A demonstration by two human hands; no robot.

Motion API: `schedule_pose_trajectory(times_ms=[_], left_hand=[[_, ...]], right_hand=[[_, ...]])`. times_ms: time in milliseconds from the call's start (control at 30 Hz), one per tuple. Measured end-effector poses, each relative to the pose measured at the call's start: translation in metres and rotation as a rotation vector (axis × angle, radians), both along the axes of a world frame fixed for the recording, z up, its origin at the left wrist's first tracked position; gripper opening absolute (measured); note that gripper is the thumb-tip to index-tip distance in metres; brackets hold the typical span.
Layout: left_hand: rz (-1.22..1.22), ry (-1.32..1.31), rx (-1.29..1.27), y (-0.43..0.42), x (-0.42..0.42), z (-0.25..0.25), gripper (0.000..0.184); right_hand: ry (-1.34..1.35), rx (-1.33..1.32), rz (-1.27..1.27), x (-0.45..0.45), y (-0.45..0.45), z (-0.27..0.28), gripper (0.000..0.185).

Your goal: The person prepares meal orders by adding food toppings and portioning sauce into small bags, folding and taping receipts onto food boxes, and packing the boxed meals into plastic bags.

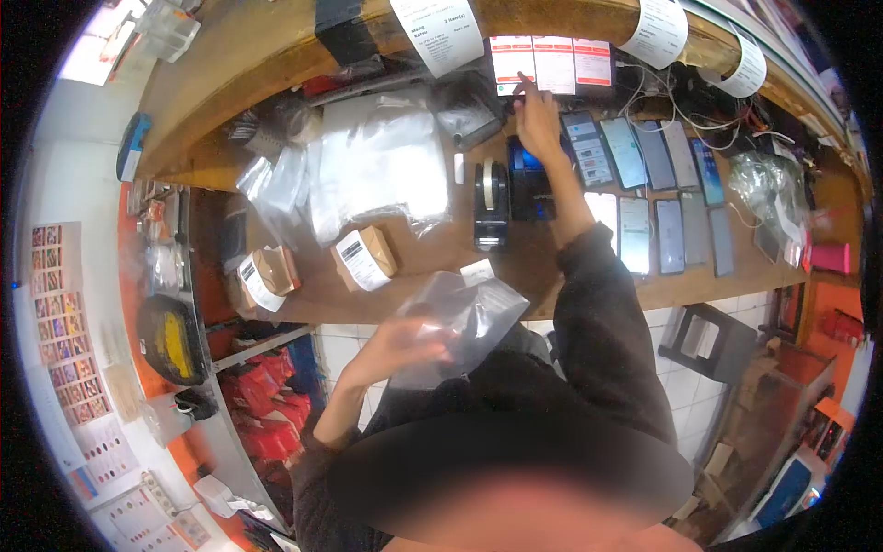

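Note:
My left hand [402, 348] grips a clear plastic bag [480, 322] in front of the table's near edge. A small white slip [477, 271] shows at the bag's top. At the back, my right hand [537, 120] reaches up with its index finger stretched out to a lit screen [552, 69] with red and white panels; whether the fingertip presses it I cannot tell. Below my right forearm sits a dark device [531, 189] with a blue display, beside a black tape dispenser [491, 207]. Two brown boxes with white labels, a nearer-middle box [365, 258] and a left box [267, 278], rest on the table.
Several phones [659, 155] lie in rows at the right. A stack of clear plastic bags [377, 166] covers the left of the wooden table [428, 276]. Printed receipts [440, 35] hang from the shelf above. Below right stands a grey stool [708, 340]; cables [676, 115] tangle behind the phones.

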State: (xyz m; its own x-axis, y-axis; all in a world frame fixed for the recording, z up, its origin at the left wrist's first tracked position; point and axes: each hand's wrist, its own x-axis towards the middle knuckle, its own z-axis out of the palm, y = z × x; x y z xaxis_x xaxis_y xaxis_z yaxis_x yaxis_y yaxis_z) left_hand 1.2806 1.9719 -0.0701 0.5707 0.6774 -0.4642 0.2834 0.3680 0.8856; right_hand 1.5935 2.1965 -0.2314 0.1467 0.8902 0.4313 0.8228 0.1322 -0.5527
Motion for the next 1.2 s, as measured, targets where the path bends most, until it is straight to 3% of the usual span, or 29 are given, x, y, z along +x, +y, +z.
schedule_pose_trajectory(times_ms=[67, 100, 167, 200, 233, 267, 333, 367, 433, 500, 533, 567, 600, 667, 700, 733, 767, 833, 867, 900, 933, 967, 1033, 1067, 1133, 1167, 1200], left_hand=[[0.047, 0.010, -0.053, -0.003, -0.004, -0.004, 0.013], [0.051, 0.008, -0.051, -0.003, -0.007, -0.005, 0.013], [0.144, 0.128, 0.118, -0.004, -0.014, -0.006, 0.014], [0.143, 0.125, 0.118, -0.005, -0.014, -0.007, 0.014], [0.193, 0.158, 0.135, -0.005, -0.012, -0.007, 0.014], [0.245, 0.190, 0.153, -0.006, -0.011, -0.008, 0.015], [0.201, 0.218, 0.283, -0.010, -0.009, -0.015, 0.015], [0.154, 0.256, 0.409, -0.013, -0.008, -0.017, 0.015], [0.158, 0.269, 0.395, -0.020, -0.005, -0.004, 0.017], [0.161, 0.283, 0.383, -0.020, -0.005, -0.001, 0.020], [0.081, 0.178, 0.691, -0.014, -0.005, -0.005, 0.022], [0.000, 0.070, 0.993, -0.011, -0.006, -0.007, 0.024], [0.005, 0.070, 0.993, -0.011, -0.008, -0.004, 0.024], [-0.016, 0.226, 1.045, -0.015, -0.011, 0.003, 0.018], [-0.014, 0.227, 1.045, -0.015, -0.016, 0.000, 0.018], [0.071, 0.293, 0.718, -0.012, -0.024, -0.007, 0.014], [0.156, 0.350, 0.391, -0.010, -0.028, -0.016, 0.014], [0.281, 0.302, 0.433, -0.010, -0.031, -0.035, 0.017], [0.396, 0.253, 0.463, -0.013, -0.030, -0.040, 0.021], [0.564, 0.139, 0.398, -0.022, -0.015, -0.037, 0.028], [0.565, 0.139, 0.396, -0.025, -0.006, -0.055, 0.028], [0.676, 0.248, 0.680, -0.022, 0.005, -0.074, 0.029], [0.757, 0.393, 1.156, -0.016, 0.011, -0.087, 0.032], [0.828, 0.505, 1.382, -0.011, 0.016, -0.088, 0.036], [0.969, -0.086, 0.291, -0.004, 0.009, -0.091, 0.038], [0.967, -0.094, 0.287, 0.001, 0.001, -0.099, 0.038], [0.917, -0.321, 0.175, 0.003, -0.013, -0.114, 0.034]], right_hand=[[0.329, 0.015, 0.217, -0.023, -0.028, 0.032, 0.031], [0.657, -0.304, 0.447, -0.040, -0.061, 0.064, 0.036], [0.849, -0.626, 1.054, -0.062, -0.117, 0.066, 0.042], [0.626, -0.709, 1.310, -0.073, -0.136, 0.083, 0.043], [0.569, -0.810, 1.432, -0.079, -0.156, 0.095, 0.039], [0.454, -0.894, 1.361, -0.088, -0.168, 0.104, 0.043], [0.843, -0.839, 1.293, -0.097, -0.177, 0.097, 0.048], [0.839, -0.845, 1.291, -0.097, -0.182, 0.098, 0.048], [1.139, -1.023, 0.999, -0.091, -0.189, 0.102, 0.046], [1.099, -1.054, 1.060, -0.089, -0.196, 0.068, 0.044], [1.064, -1.084, 1.123, -0.092, -0.195, 0.067, 0.041], [1.086, -0.950, 1.352, -0.092, -0.194, 0.067, 0.038], [1.082, -0.955, 1.354, -0.090, -0.193, 0.071, 0.038], [0.864, -0.987, 1.128, -0.087, -0.187, 0.094, 0.035], [0.870, -0.830, 1.205, -0.089, -0.179, 0.101, 0.028], [0.866, -0.828, 1.209, -0.091, -0.180, 0.100, 0.028], [1.056, -0.832, 0.999, -0.094, -0.181, 0.097, 0.022], [1.293, -0.704, 0.501, -0.117, -0.193, 0.104, 0.009], [1.296, -0.706, 0.504, -0.136, -0.200, 0.102, 0.009], [1.226, -0.520, 0.412, -0.153, -0.206, 0.098, 0.016], [1.146, -0.337, 0.320, -0.171, -0.214, 0.097, 0.024], [0.979, -0.057, 0.435, -0.192, -0.229, 0.110, 0.026], [0.798, 0.222, 0.544, -0.224, -0.245, 0.099, 0.027], [0.466, 0.191, 0.450, -0.239, -0.248, 0.057, 0.025], [0.122, 0.164, 0.345, -0.235, -0.240, 0.054, 0.023], [0.516, -0.125, 0.404, -0.217, -0.229, 0.092, 0.019], [0.910, -0.431, 0.447, -0.206, -0.228, 0.113, 0.015]])
